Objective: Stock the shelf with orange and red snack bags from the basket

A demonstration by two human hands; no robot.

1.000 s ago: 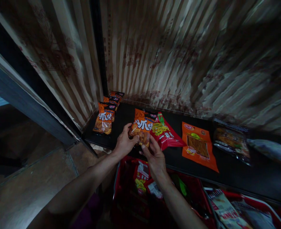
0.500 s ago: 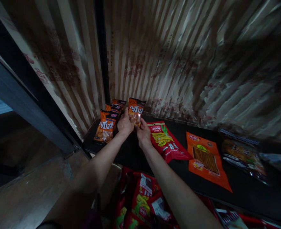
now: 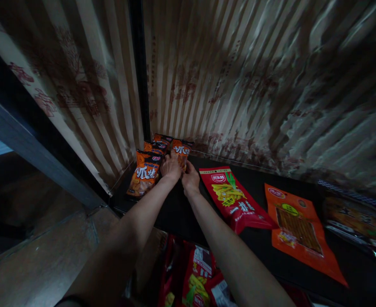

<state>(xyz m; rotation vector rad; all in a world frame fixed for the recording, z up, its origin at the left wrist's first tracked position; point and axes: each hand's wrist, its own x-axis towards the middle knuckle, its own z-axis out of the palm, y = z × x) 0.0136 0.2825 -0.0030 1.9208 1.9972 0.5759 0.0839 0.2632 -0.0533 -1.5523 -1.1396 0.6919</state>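
At the far left corner of a black shelf (image 3: pixel 255 179), the left hand (image 3: pixel 171 167) and the right hand (image 3: pixel 190 181) meet on a small orange foil snack packet (image 3: pixel 180 152). The packet stands nearly upright against the back corner, its white lettering facing us and its dark top edge uppermost. The left hand is closed round its lower left part. The right hand's fingertips press in at the lower right, thumb raised; how tightly they pinch we cannot tell, since the knuckles hide the contact.

Just left of the hands we see a row of matching orange packets (image 3: pixel 146 175), running front to back along the side wall, the rearmost touching the held one. Right of the hands a long red plastic packet (image 3: pixel 234 198) printed with yellow sticks lies flat. Beyond it lies a flat orange packet (image 3: pixel 298 228) with a clear window. At the far right a dark clear-fronted packet (image 3: pixel 357 221) is too dim to read.

Creased striped paper (image 3: pixel 239 85) lines both walls, which meet at a dark upright post (image 3: pixel 138 64) and box the corner in. Bare black shelf opens between the two forearms and towards the near edge. Below that edge we see a heap of red snack packets (image 3: pixel 202 273), and brown floor (image 3: pixel 41 256) spreads out to the left.
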